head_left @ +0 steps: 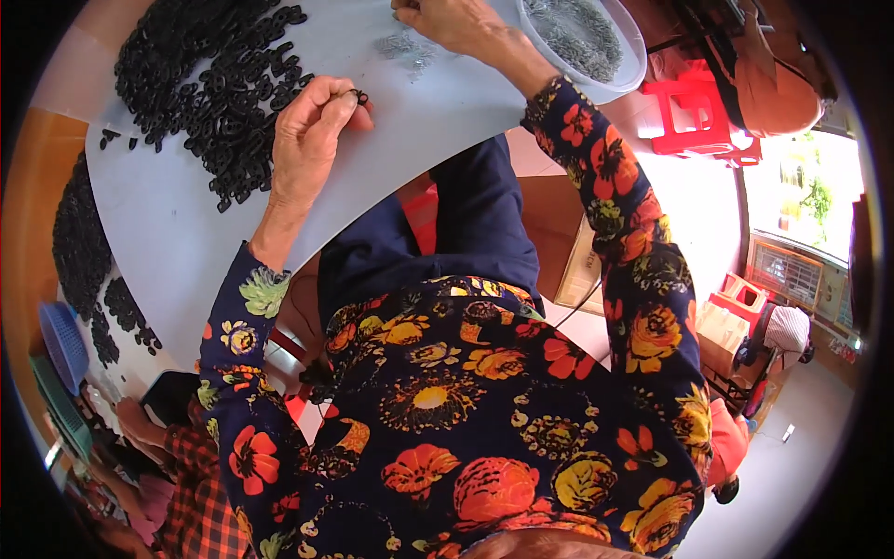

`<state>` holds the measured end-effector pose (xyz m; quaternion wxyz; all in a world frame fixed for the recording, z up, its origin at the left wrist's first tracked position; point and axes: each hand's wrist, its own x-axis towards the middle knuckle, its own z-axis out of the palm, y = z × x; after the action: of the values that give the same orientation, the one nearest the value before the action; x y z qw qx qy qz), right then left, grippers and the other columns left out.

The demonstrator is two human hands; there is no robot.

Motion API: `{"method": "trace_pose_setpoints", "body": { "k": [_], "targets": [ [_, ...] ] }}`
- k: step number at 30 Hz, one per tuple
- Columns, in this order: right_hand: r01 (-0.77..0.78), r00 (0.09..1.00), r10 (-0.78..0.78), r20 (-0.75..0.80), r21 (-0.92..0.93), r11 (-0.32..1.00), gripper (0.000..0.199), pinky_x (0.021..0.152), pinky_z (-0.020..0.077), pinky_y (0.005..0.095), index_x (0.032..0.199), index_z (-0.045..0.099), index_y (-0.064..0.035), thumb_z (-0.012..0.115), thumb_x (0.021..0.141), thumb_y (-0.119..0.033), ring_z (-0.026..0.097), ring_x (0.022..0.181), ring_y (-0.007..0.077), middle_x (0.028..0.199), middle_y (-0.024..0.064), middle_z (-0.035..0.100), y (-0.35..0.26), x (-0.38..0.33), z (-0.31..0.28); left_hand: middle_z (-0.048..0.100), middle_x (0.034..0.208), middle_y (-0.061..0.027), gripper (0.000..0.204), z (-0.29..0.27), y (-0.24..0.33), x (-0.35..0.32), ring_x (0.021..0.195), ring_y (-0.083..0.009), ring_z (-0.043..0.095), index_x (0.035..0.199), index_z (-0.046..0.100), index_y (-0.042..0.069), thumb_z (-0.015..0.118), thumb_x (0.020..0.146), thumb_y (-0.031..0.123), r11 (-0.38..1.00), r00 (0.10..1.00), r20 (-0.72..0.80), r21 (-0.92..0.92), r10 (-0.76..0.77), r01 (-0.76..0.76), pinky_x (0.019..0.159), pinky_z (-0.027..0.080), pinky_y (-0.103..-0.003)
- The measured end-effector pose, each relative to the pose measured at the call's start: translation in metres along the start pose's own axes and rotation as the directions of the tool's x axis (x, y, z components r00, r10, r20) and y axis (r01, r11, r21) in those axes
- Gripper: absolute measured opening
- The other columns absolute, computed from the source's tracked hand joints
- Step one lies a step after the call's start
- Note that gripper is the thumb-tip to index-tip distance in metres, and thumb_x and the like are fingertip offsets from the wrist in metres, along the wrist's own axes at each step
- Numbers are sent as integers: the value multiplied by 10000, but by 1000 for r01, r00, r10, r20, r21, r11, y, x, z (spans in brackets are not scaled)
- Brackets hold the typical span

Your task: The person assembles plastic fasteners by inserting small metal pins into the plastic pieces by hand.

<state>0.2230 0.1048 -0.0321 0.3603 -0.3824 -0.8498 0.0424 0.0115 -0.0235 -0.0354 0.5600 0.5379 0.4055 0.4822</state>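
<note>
Black, small and loop-shaped, a single piece (360,96) sits pinched between the thumb and fingers of your left hand (312,135), over the white table (419,121). Your right hand (456,23) reaches to the far side of the table, its fingers bent and drawn together at the upper edge of view; whether they grip anything, you cannot tell from this angle. Just below those fingers lies a loose scatter of small silvery pieces (407,51), and beside your right forearm stands a white basin (615,88) holding many more of the same kind. To the left of your left hand, a broad heap of black pieces (205,84) spreads over the tabletop, thinning toward you. Beyond the table's left edge lies a second dark spread (79,247) of similar pieces, with a blue basket (63,347) and a green basket (60,410) nearby. You wear dark floral sleeves (652,335) and navy trousers (484,205). At lower left, a co-worker in a red-and-black checked shirt (209,489) sits close by; at upper right, a red stool (689,112) stands behind the basin.
</note>
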Motion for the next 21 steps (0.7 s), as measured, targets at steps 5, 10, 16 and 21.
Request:
{"method": "trace_pose_setpoints", "body": {
  "k": [5,10,16,21],
  "targets": [
    [425,858,-185,478,-460,780,110,679,499,463,670,622,-29,565,756,-68,618,732,385,760,201,629,1,15,7,623,749,-23,113,1,0,0,733,-65,552,928,599,11,532,926,102,999,1000,1,-25,31,-31,716,445,-217],
    [163,943,-36,331,-364,917,106,714,508,456,678,609,-27,542,759,-41,624,807,367,789,188,620,-6,18,20,626,771,-32,114,-2,0,-2,762,-77,557,935,593,2,531,914,95,999,1000,-1,27,-21,21,748,445,-228],
    [43,955,74,287,-382,923,98,688,507,473,693,604,-10,529,754,-26,616,751,404,773,234,612,-29,21,-5,638,759,-23,89,1,-2,0,715,-58,559,907,588,10,544,893,87,996,1000,0,85,2,-2,691,454,-213],
    [14,961,61,270,-269,963,117,638,498,477,672,593,-1,540,766,-45,611,683,412,665,230,592,-34,16,-11,643,775,-32,93,0,-4,0,721,-71,580,905,586,7,542,896,88,996,1000,-6,84,21,-21,694,462,-219]
  ]
}}
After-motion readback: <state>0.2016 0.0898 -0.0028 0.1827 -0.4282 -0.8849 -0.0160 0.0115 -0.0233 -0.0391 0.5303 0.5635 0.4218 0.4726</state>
